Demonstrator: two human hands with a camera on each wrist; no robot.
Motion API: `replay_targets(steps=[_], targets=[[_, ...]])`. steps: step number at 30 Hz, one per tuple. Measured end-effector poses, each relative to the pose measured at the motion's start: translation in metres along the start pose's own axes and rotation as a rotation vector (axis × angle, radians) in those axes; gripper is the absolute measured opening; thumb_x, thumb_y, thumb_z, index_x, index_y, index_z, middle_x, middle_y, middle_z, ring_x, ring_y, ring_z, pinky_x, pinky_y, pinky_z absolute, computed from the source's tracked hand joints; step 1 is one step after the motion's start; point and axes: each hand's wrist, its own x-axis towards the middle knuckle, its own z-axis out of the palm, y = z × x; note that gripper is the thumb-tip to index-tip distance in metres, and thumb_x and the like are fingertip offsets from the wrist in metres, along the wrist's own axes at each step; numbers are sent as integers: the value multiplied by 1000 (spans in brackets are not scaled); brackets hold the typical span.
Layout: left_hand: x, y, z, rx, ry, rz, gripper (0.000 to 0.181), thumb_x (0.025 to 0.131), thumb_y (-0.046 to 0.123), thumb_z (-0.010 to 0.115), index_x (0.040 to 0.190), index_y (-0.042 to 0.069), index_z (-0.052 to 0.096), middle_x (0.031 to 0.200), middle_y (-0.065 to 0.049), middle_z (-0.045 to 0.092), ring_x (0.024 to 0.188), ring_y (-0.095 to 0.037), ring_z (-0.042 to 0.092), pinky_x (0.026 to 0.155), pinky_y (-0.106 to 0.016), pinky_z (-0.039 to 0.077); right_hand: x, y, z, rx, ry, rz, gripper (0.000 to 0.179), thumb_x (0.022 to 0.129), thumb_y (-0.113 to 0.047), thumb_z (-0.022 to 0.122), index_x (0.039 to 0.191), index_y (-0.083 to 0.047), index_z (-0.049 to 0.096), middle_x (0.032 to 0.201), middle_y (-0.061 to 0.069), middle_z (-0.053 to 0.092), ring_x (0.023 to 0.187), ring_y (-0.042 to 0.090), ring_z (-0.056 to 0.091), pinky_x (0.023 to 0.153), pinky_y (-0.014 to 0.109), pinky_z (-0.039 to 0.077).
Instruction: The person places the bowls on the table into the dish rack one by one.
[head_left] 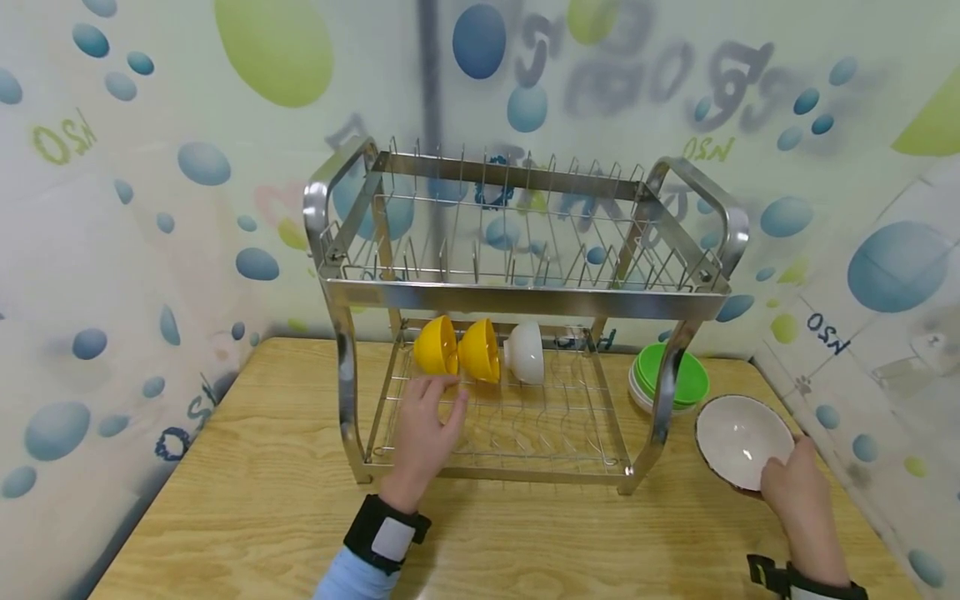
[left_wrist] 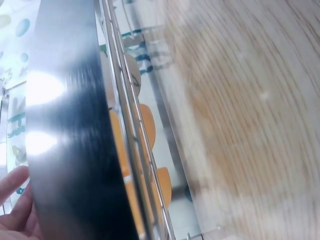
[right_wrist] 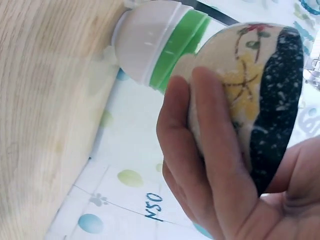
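Right wrist view: the outside of a round cream ceramic bowl (right_wrist: 255, 95) shows a yellow flower and a dark speckled band at the rim; the head view gives its pale inside, near the right edge of the wood-grain bench (head_left: 225, 467). The head view also sets two glossy yellow bowls (head_left: 433, 346) and a shiny white bowl (head_left: 527, 352) on the lower tier of a two-tier steel dish rack (head_left: 525, 298), whereas the left wrist view catches the yellow pair through wires, behind a broad steel bar. A bright green bowl (head_left: 692, 382) tops a stack by the bench's far right corner. The right hand (head_left: 804, 493) has its grip closed round the cream bowl's side, fingers along the outside. The left hand's (head_left: 423, 421) grip is loose, thumb apart, holding nothing, just beside the leftmost yellow bowl; whether they touch, I cannot tell
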Motion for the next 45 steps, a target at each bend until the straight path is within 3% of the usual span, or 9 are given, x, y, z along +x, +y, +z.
replay_targets(steps=[4, 9, 12, 16, 22, 30, 36, 40, 45], targets=[[0, 6, 2, -36, -24, -37, 20, 89, 19, 66, 104, 5, 66, 101, -9, 62, 97, -24, 53, 80, -39, 46, -5, -1, -3, -28, -11, -40, 56, 91, 0, 27, 140, 17, 8, 126, 48, 30, 107, 58, 43, 79, 57, 49], [-1, 10, 7, -53, -40, -34, 19, 88, 17, 66, 104, 7, 66, 101, -8, 62, 98, -24, 53, 82, -40, 46, -13, -4, -6, -76, -24, -103, 51, 93, 0, 33, 137, 18, 15, 122, 46, 34, 99, 54, 50, 66, 46, 54], [-2, 12, 10, -59, -56, -36, 19, 88, 18, 67, 103, 7, 66, 101, -9, 63, 98, -24, 54, 81, -40, 47, -16, -6, -10, -109, -47, -139, 50, 93, -1, 35, 137, 18, 19, 123, 45, 35, 100, 54, 49, 71, 49, 54], [-4, 16, 13, -76, -105, -90, 20, 90, 23, 65, 105, 9, 66, 103, -9, 63, 96, -22, 54, 79, -38, 46, -21, -10, -17, -144, -117, -151, 52, 95, -6, 36, 139, 16, 19, 128, 45, 33, 108, 56, 45, 82, 56, 49], [-5, 21, 17, -118, -178, -171, 26, 92, 29, 62, 109, 9, 65, 110, -8, 62, 98, -26, 55, 81, -38, 46, -30, -17, -24, -196, -181, -180, 52, 97, -11, 37, 140, 15, 20, 131, 44, 32, 112, 56, 43, 82, 57, 48], [-7, 26, 24, -200, -230, -225, 26, 92, 28, 62, 109, 10, 64, 109, -5, 62, 98, -25, 55, 80, -36, 45, -46, -26, -26, -208, -184, -209, 52, 98, -13, 40, 139, 14, 24, 131, 43, 35, 110, 54, 46, 77, 51, 52], [-6, 28, 27, -218, -273, -246, 27, 93, 29, 61, 112, 10, 64, 110, -9, 62, 97, -23, 55, 77, -38, 50, -55, -36, -23, -214, -206, -218, 55, 100, -19, 41, 142, 11, 23, 135, 41, 34, 115, 53, 44, 82, 54, 49], [-6, 30, 27, -245, -314, -274, 31, 93, 31, 60, 116, 10, 63, 111, -11, 61, 99, -27, 56, 77, -38, 51, -59, -42, -18, -212, -203, -265, 53, 100, -19, 41, 141, 10, 25, 134, 41, 36, 117, 55, 43, 84, 56, 49], [-4, 32, 28, -286, -369, -314, 33, 94, 32, 58, 119, 11, 62, 112, -8, 63, 99, -22, 58, 77, -29, 51, -65, -49, -11, -200, -196, -331, 47, 99, -16, 42, 139, 8, 32, 131, 40, 43, 112, 51, 50, 80, 53, 50]])
